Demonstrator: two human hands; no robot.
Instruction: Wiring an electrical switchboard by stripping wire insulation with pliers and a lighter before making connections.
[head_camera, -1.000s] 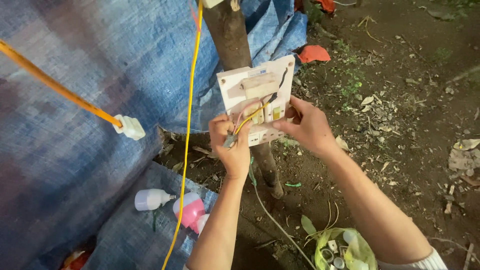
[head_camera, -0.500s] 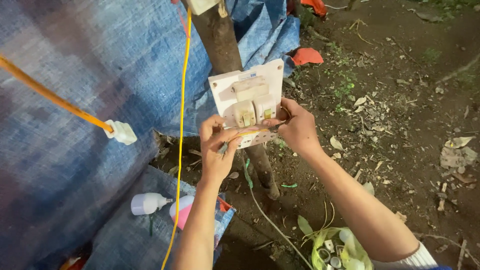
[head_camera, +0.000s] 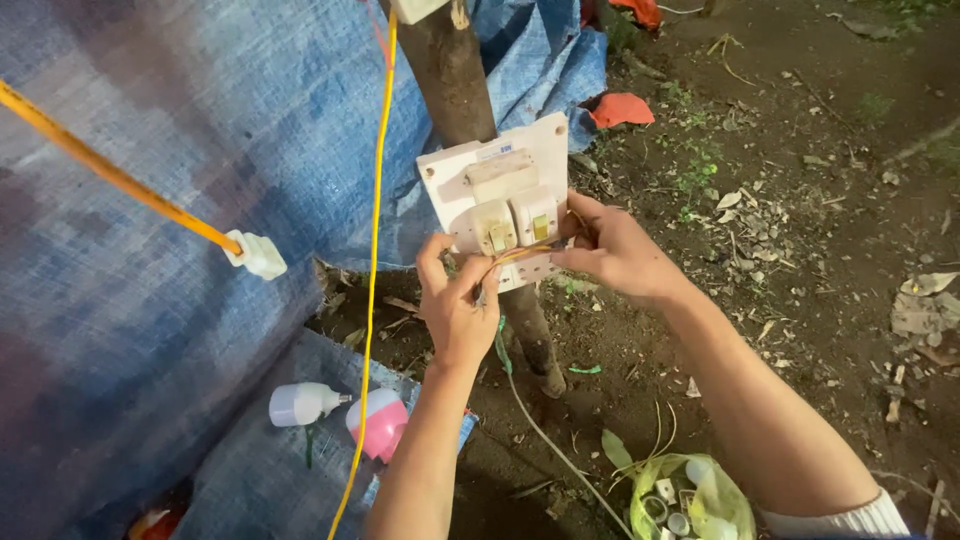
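Two hands are up on a white switch board (head_camera: 495, 190) fixed to a wooden post (head_camera: 455, 80), pretty much dead centre of the view. Left hand (head_camera: 458, 305) sits at about 7 o'clock from the board, its grip pinched shut on a thin yellow wire (head_camera: 515, 255) that runs across the board's lower edge. Right hand (head_camera: 615, 250) is at 4 o'clock, fingers clamped on the board's lower right corner and touching that same wire.

Lots of clutter around. A long yellow cord (head_camera: 372, 270) hangs straight down just left of the board, crossing in front of the blue tarp (head_camera: 200, 200). Over at 9 o'clock an orange cable ends in a white plug (head_camera: 256, 254). Down at 7 o'clock a white bulb (head_camera: 300, 403) and a pink and white bulb (head_camera: 377, 425) lie on the tarp. At 5 o'clock there's a green plastic bag (head_camera: 690, 497) of small white parts on the dirt ground (head_camera: 800, 250). A red rag (head_camera: 620, 108) lies at 1 o'clock.
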